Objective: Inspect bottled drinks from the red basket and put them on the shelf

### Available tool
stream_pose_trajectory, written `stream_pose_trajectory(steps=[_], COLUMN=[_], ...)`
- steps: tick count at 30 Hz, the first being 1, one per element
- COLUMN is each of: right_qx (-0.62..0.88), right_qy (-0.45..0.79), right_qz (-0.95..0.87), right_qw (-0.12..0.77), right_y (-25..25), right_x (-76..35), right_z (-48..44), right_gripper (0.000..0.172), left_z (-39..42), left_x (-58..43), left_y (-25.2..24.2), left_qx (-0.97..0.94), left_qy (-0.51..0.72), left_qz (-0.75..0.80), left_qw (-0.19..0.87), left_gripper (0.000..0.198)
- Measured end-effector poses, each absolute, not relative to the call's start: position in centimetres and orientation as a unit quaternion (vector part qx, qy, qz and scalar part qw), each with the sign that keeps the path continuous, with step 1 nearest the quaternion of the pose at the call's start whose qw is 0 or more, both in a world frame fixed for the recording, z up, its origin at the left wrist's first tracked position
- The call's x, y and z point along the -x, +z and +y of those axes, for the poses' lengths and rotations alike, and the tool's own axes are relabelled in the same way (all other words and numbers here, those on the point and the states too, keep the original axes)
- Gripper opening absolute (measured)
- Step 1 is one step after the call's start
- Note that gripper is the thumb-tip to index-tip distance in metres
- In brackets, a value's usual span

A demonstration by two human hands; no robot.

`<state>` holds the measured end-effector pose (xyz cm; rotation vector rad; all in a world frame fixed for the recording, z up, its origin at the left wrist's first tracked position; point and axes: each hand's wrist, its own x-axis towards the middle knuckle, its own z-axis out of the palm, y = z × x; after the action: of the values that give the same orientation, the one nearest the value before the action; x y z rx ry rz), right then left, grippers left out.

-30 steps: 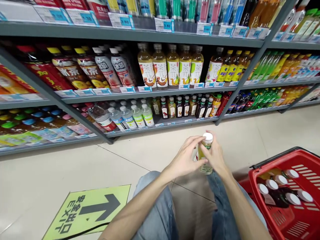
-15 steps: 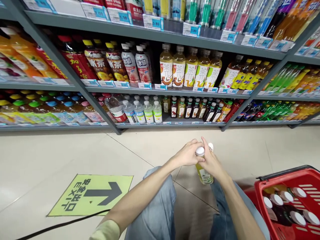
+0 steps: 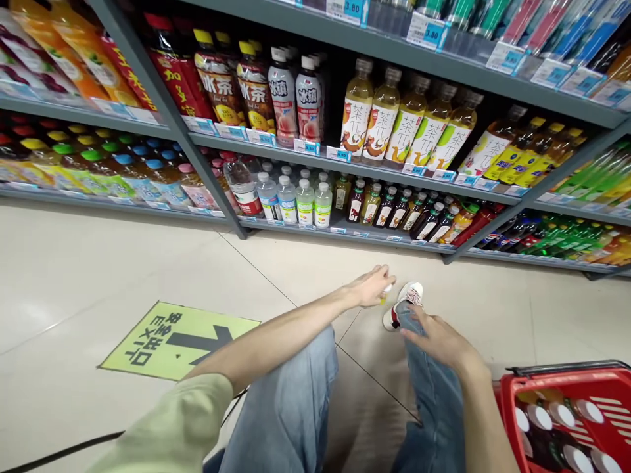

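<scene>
My left hand (image 3: 373, 286) is closed round a white-capped drink bottle (image 3: 388, 288), held out in front of my knees. Only its cap and a sliver of yellow show; my fingers hide the rest. Off to the right, my right hand (image 3: 438, 334) is held over my right shin, fingers spread and nothing in them. Past it is a white shoe (image 3: 412, 293) on my right foot. Facing my hands, the bottom shelf holds small dark juice bottles (image 3: 387, 209) and white-capped clear bottles (image 3: 305, 202).
On my right stands a red shopping basket (image 3: 507, 394) with several white-capped bottles inside. Tea bottles (image 3: 413, 128) line the shelf above the bottom one. A green exit sign (image 3: 142, 338) is stuck to the tiled floor at left, and a black cable (image 3: 73, 449) runs near it.
My right hand has let go of the bottle and drawn back to the right. My left hand keeps the bottle, now mostly hidden behind it. The view has tilted and shifted.
</scene>
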<state>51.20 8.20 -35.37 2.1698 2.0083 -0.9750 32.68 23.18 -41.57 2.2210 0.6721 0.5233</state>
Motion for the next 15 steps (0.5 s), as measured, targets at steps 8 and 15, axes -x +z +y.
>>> stream_pose_trajectory(steps=[8, 15], right_qx=[-0.659, -0.572], right_qy=[-0.316, -0.294], right_qz=[0.68, 0.764], right_qw=[0.057, 0.048], right_y=[-32.0, -37.5], right_x=[-47.7, -47.9], right_z=[6.4, 2.5], right_gripper=[0.065, 0.065], left_z=[29.3, 37.3], left_x=[-28.6, -26.9], left_y=[-44.9, -42.9], left_qx=[-0.901, -0.923], left_qy=[0.143, 0.111], left_qz=[0.346, 0.364], left_qw=[0.217, 0.06], left_gripper=[0.029, 0.028])
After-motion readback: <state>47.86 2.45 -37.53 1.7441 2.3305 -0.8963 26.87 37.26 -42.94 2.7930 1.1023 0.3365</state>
